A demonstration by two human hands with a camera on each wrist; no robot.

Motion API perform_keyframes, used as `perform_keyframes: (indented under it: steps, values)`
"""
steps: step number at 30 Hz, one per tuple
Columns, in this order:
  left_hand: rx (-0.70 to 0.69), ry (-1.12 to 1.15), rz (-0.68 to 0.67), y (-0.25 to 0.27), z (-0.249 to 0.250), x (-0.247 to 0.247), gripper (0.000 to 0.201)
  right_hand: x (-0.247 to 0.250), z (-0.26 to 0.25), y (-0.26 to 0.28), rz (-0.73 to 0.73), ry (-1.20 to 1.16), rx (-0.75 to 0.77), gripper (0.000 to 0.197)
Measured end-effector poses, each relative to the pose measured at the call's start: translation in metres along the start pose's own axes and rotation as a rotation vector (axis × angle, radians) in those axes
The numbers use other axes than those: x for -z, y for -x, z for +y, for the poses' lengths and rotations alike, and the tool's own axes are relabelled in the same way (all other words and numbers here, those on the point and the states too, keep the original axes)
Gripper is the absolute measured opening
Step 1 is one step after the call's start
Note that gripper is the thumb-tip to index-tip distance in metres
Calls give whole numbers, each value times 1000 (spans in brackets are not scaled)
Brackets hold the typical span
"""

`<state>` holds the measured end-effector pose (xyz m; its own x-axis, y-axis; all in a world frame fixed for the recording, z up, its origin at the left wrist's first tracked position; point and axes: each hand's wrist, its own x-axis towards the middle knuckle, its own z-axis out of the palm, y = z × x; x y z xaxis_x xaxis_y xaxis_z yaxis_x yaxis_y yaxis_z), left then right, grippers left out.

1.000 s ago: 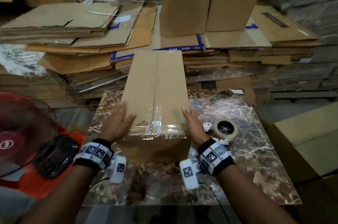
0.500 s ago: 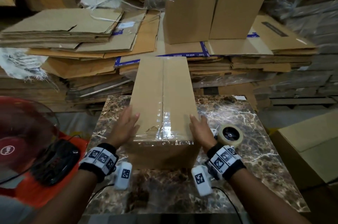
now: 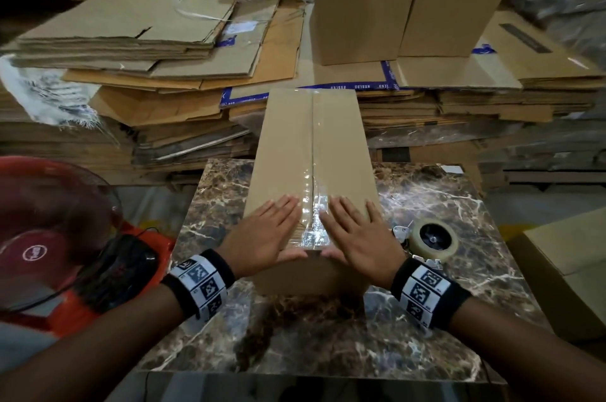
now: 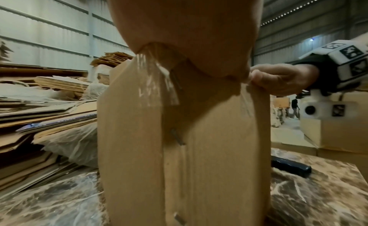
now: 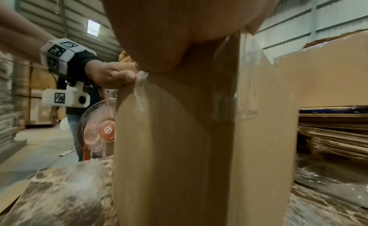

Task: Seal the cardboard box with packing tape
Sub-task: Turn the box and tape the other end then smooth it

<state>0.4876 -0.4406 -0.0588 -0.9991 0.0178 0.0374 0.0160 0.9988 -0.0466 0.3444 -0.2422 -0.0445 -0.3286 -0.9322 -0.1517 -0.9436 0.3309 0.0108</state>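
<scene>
- Brown marble-patterned tabletop carries a tall brown cardboard box, with flattened cardboard stacks behind the box.
- Clear packing tape runs along the box's top seam.
- Left hand and right hand press flat, fingers straight, either side of the seam.
- Beige tape roll lies right of the box.

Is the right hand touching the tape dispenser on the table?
Apart. The head view shows the right hand flat on the cardboard box, with bare marble table between it and the tape dispenser.
</scene>
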Motion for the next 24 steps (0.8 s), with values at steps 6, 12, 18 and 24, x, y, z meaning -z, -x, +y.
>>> perform_keyframes:
  steps: [6, 12, 18, 24]
  values:
    - [-48, -49, 36, 2, 0, -5, 103, 0, 2, 0, -66, 51, 6, 87]
    - [17, 120, 139, 6, -2, -3, 83, 5, -6, 2, -28, 10, -40, 83]
    - [478, 355, 671, 7, 11, -26, 46, 4, -5, -1, -15, 34, -57, 83]
    - [975, 764, 1138, -4, 43, -38, 38, -1, -4, 0, 47, 0, -25, 79]
